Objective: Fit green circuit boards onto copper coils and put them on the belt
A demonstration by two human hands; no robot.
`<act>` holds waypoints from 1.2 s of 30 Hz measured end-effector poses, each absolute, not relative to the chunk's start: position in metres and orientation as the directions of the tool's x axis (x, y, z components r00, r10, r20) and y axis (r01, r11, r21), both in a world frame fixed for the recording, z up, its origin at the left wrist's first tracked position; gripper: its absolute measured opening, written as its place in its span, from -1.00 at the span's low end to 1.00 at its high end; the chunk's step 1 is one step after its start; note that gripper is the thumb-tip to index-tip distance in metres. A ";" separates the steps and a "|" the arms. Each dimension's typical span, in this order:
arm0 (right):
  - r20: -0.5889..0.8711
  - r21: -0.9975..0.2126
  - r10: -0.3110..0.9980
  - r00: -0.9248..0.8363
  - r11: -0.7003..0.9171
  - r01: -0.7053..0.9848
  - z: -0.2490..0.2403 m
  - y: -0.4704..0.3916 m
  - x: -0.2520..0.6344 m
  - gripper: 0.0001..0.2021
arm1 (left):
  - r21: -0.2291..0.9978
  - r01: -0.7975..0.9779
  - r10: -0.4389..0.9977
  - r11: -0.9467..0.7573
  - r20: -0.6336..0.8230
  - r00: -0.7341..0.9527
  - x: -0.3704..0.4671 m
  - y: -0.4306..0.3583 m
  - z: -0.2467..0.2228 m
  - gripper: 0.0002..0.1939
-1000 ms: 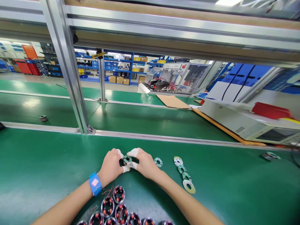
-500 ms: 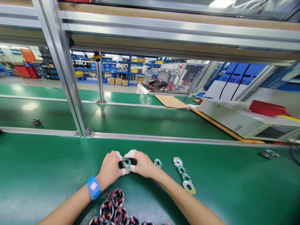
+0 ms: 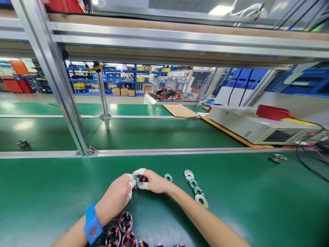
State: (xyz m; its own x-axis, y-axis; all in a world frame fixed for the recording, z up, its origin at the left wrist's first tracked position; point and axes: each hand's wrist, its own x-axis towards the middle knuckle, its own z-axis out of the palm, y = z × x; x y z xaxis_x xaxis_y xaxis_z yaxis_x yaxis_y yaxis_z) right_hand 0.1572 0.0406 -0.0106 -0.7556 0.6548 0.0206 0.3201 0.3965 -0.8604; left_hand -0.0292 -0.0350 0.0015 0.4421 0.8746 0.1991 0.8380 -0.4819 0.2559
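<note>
Both hands meet over the green mat, white covers on several fingertips. My left hand (image 3: pixel 118 190), with a blue band at the wrist, is closed on the left side of a small part topped by a green ring board (image 3: pixel 136 179). My right hand (image 3: pixel 153 180) pinches the same part from the right. Thin wires hang below it. Just right of my right hand lies a loose ring board (image 3: pixel 168 177). Farther right, several ring boards (image 3: pixel 197 190) form an overlapping row. Several round coil parts (image 3: pixel 125 222) with red and black windings stand near the bottom edge.
A metal post (image 3: pixel 55 79) rises at the left from a rail (image 3: pixel 159 152) behind the hands. A grey instrument (image 3: pixel 239 125) sits back right, with cables. Single coil parts lie at far left (image 3: pixel 22 143) and right (image 3: pixel 278 158).
The view has shifted slightly. My left hand has turned, its fingers now wrapped more around the part, which is tilted and shows wires beneath. My right hand still grips it.
</note>
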 end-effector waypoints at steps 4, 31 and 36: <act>0.037 -0.879 0.689 -0.724 0.367 0.304 -0.016 0.038 0.152 -0.66 | 0.054 0.829 0.817 -0.556 0.217 0.534 -0.024 -0.037 -0.001 -0.74; 0.085 -0.892 0.758 -0.646 0.347 0.290 -0.024 0.028 0.148 -0.69 | -0.292 0.625 0.604 -0.724 0.169 0.779 -0.031 -0.039 0.000 -0.65; 0.034 -0.891 0.744 -0.668 0.325 0.317 -0.015 0.034 0.151 -0.64 | -0.205 0.680 0.668 -0.704 0.131 0.732 -0.030 -0.039 0.000 -0.63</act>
State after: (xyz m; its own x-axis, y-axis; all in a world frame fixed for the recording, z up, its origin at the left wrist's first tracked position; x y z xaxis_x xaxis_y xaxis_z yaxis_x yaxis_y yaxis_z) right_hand 0.1507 0.0342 -0.0150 -0.6675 0.7438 0.0339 0.3172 0.3253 -0.8908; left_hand -0.0298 -0.0391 0.0004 0.7322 0.6683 0.1310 0.6796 -0.7045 -0.2047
